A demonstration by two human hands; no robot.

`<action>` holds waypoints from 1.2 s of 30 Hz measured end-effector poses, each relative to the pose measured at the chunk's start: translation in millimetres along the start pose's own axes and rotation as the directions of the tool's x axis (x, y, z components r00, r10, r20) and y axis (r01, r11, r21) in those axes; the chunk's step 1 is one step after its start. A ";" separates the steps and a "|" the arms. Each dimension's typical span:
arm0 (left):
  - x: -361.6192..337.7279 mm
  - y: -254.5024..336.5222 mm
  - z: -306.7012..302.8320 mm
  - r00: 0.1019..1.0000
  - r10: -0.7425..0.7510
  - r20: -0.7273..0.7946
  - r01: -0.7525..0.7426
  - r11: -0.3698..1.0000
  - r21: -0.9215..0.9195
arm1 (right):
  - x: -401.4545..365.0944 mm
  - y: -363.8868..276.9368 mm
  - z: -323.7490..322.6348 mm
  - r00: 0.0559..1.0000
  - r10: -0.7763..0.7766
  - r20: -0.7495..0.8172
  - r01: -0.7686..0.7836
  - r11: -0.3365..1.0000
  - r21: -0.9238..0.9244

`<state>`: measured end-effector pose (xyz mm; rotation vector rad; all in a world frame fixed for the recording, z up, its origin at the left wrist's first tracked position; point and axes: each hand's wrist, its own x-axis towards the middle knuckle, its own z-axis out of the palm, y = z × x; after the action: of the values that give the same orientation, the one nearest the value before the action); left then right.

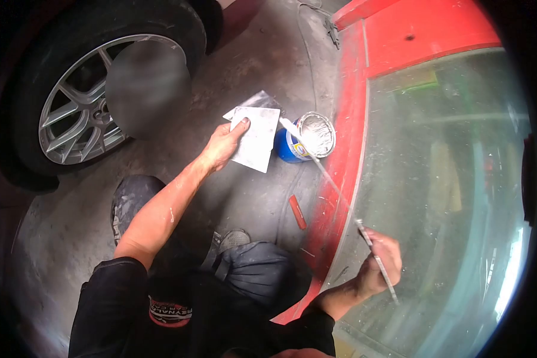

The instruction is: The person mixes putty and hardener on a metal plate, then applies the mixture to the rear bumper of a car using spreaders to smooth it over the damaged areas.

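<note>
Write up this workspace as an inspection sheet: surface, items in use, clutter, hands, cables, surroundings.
Surface: scuffed grey floor; red frame and glass panel carry pale marks.
Items in use: open blue can of white material beside the frame; long thin rod, white-ended, passing over the can in view.
Clutter: small red block on the floor.
Hands: left pinches white sheets, thumb on top; right grips the rod.
Cables: thin dark cord or hose on the floor; which, unclear.
Surroundings: spoked wheel with tyre at left, partly blurred.
</note>
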<state>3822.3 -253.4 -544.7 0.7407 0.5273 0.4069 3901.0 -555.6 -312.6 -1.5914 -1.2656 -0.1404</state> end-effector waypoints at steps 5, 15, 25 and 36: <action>-5.3 5.2 0.8 1.000 0.006 -0.018 -0.007 0.997 -0.075 | -4.2 32.4 -19.0 0.849 0.216 -0.482 -0.227 0.973 0.038; -39.6 41.6 -6.9 0.994 0.105 0.006 -0.105 0.994 -0.018 | 34.4 290.0 31.1 0.613 0.777 -0.144 -0.788 0.615 -0.031; -75.9 59.7 -6.5 0.993 0.072 0.091 -0.075 0.997 0.021 | 51.5 140.5 203.5 0.662 0.346 0.665 -0.738 0.141 0.660; -100.5 74.3 -40.0 0.996 -0.026 -0.087 0.004 0.969 -0.246 | 169.8 106.6 241.8 0.800 0.506 0.321 -0.534 0.358 0.766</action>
<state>3706.8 -235.0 -485.0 0.4811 0.5547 0.4836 3941.0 -251.4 -380.2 -1.0227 -0.5695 0.8190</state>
